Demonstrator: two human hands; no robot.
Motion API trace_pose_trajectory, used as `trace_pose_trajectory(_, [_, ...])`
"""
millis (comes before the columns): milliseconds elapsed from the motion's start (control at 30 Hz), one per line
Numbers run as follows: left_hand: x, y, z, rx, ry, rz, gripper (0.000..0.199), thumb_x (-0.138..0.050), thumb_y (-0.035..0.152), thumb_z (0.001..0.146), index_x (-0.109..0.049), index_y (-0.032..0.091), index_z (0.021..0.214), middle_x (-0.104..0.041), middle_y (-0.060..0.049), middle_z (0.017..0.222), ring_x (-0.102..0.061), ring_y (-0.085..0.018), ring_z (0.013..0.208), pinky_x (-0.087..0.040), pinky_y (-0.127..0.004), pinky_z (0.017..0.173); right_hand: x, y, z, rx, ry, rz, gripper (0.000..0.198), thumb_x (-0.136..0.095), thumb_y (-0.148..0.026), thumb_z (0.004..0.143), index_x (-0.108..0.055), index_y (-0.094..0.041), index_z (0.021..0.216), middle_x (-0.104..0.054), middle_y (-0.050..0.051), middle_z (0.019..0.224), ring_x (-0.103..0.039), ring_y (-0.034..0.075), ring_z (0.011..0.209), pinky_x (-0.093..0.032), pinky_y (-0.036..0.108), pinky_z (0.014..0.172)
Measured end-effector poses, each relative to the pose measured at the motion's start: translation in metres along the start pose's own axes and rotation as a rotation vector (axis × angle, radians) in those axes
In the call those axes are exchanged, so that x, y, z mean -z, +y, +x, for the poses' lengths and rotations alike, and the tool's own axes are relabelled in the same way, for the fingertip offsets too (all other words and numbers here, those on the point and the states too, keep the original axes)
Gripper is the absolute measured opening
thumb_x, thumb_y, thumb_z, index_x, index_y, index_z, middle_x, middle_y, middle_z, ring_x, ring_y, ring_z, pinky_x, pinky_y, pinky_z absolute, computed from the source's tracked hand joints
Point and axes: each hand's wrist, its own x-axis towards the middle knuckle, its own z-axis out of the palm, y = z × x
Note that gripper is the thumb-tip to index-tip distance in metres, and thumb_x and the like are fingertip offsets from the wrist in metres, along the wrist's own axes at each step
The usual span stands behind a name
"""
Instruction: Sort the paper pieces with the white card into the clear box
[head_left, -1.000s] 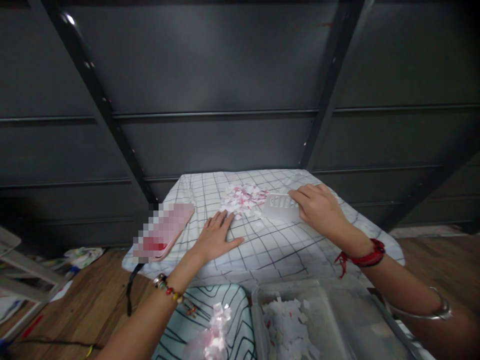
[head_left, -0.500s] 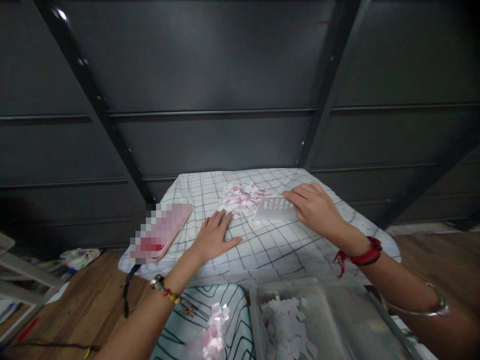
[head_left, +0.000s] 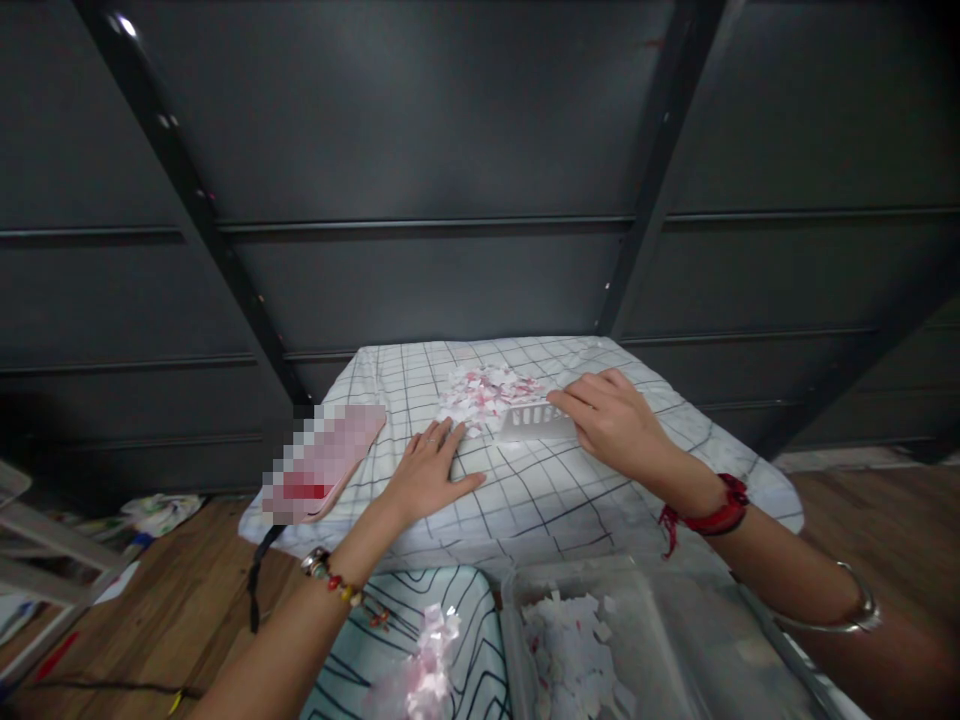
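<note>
My right hand [head_left: 611, 420] is closed around one end of a white slotted plastic piece [head_left: 534, 422], whose kind I cannot make out. The piece stands tilted on the checked cloth [head_left: 525, 500], its left end touching a heap of white and pink paper scraps [head_left: 487, 392]. My left hand [head_left: 433, 470] lies flat on the cloth with fingers apart, its fingertips at the near left edge of the heap. My right fingers hide the far end of the slotted piece.
On the left of the cloth lies a pink phone [head_left: 337, 460], partly blurred out. Below the table edge are a clear plastic box [head_left: 645, 600] with paper scraps and a teal patterned surface [head_left: 480, 640] bearing shiny pink plastic [head_left: 431, 650]. A dark panelled wall [head_left: 427, 280] rises behind.
My right hand has moved a little left with the slotted piece, which now tilts lower and sits closer against the paper heap. My left hand has stayed in place.
</note>
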Motion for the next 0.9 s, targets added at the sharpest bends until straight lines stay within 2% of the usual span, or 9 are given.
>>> trace_pose_trajectory(133, [0.002,0.000,0.000,0.003,-0.020,-0.010,0.077,-0.048,0.058,0.081,-0.025,0.015,0.140,-0.024,-0.016,0.148,-0.018,-0.034,0.135,-0.017,-0.052,0.108,0.004,-0.005,0.001,0.038,0.033,0.062,0.029,-0.040,0.000,0.075,-0.063,-0.013,0.088,-0.059,0.004,0.069,-0.045,0.016,0.071,-0.032,0.030,0.066])
trace_pose_trajectory(333, [0.008,-0.008,-0.006,-0.036,0.022,-0.149,0.069,-0.050,0.027,0.077,-0.025,0.013,0.140,-0.027,-0.014,0.147,-0.024,-0.026,0.135,-0.024,-0.041,0.109,0.014,-0.013,0.004,0.035,0.059,0.128,0.032,-0.040,0.000,0.074,-0.063,-0.015,0.091,-0.060,0.004,0.071,-0.045,0.016,0.070,-0.032,0.031,0.067])
trace_pose_trajectory(600, [0.016,-0.015,-0.030,-0.026,-0.055,-0.150,0.066,-0.045,0.038,0.084,-0.020,0.014,0.141,-0.022,-0.015,0.149,-0.021,-0.028,0.136,-0.022,-0.043,0.109,0.013,-0.023,0.005,0.028,0.038,0.182,0.029,-0.041,-0.002,0.077,-0.063,-0.015,0.088,-0.058,0.003,0.069,-0.045,0.015,0.067,-0.032,0.031,0.066])
trace_pose_trajectory(800, [0.023,-0.022,-0.043,0.005,-0.111,-0.126,0.067,-0.043,0.042,0.085,-0.021,0.011,0.141,-0.021,-0.016,0.149,-0.020,-0.026,0.136,-0.019,-0.040,0.111,0.016,-0.025,0.005,0.005,0.106,0.207,0.029,-0.040,0.000,0.077,-0.062,-0.014,0.090,-0.060,0.004,0.069,-0.046,0.015,0.068,-0.034,0.030,0.066])
trace_pose_trajectory(900, [0.023,-0.027,-0.050,-0.004,-0.122,-0.096,0.065,-0.040,0.044,0.087,-0.023,0.011,0.141,-0.023,-0.016,0.148,-0.021,-0.026,0.136,-0.021,-0.040,0.110,0.015,-0.027,0.004,0.002,0.096,0.188,0.029,-0.040,0.000,0.077,-0.062,-0.014,0.089,-0.060,0.004,0.070,-0.046,0.015,0.067,-0.033,0.030,0.065])
